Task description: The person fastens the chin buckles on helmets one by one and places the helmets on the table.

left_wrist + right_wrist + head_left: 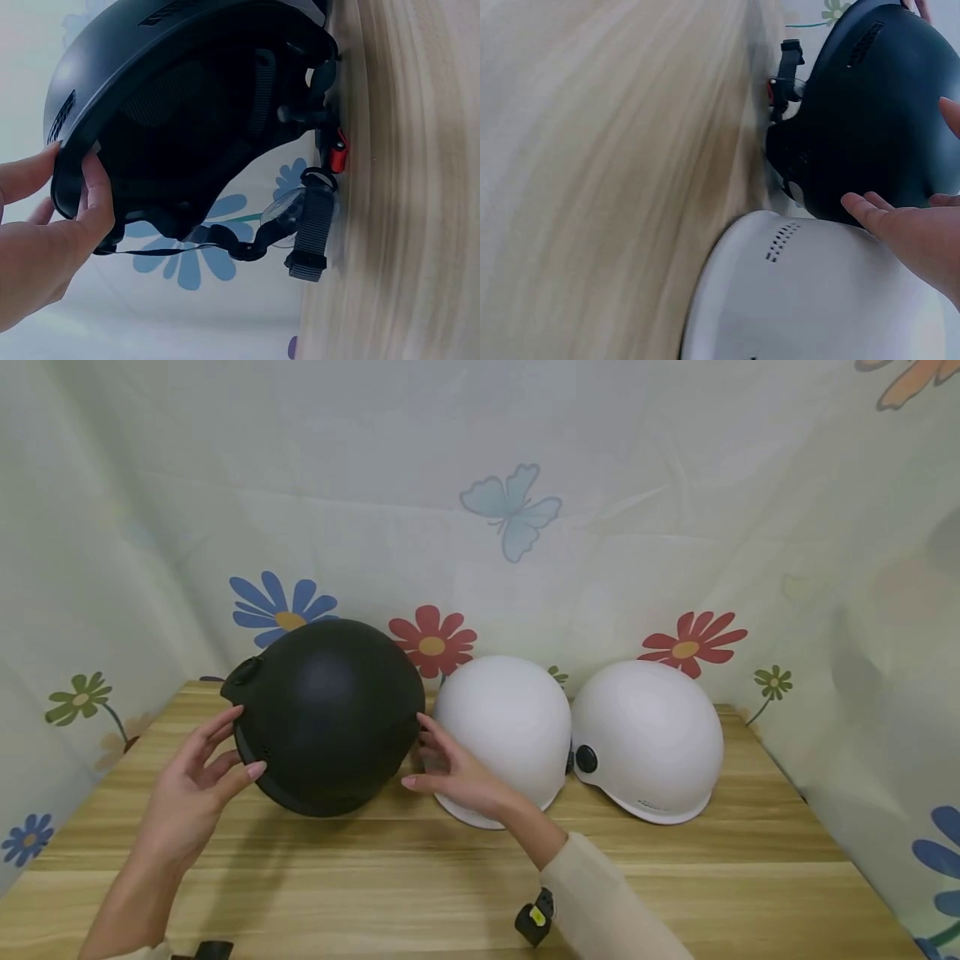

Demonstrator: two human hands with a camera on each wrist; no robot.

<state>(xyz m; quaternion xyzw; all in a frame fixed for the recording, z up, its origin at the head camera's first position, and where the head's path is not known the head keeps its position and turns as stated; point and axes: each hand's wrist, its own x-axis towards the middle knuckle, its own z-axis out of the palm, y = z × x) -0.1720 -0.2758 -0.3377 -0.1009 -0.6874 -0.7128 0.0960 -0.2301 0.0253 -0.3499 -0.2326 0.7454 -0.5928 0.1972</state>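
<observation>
A black helmet (pixel 330 714) stands tilted on the left of the wooden table, its left edge raised. My left hand (pixel 183 802) pinches that raised rim; the left wrist view shows the thumb tucked inside and fingers outside. Beneath the shell hang a dark chin strap (pixel 310 232) and a red buckle piece (pixel 339 154), close to the tabletop. On the other side, my right hand (pixel 468 777) has its fingers extended against the shell, beside the middle white helmet (pixel 502 727). The helmet's far side is hidden in the head view.
Another white helmet (pixel 652 735) with a round black side piece sits at the right, close against the middle one. The wooden table (pixel 420 902) extends in front of them. A flower-printed curtain (pixel 600 435) hangs behind and along both sides.
</observation>
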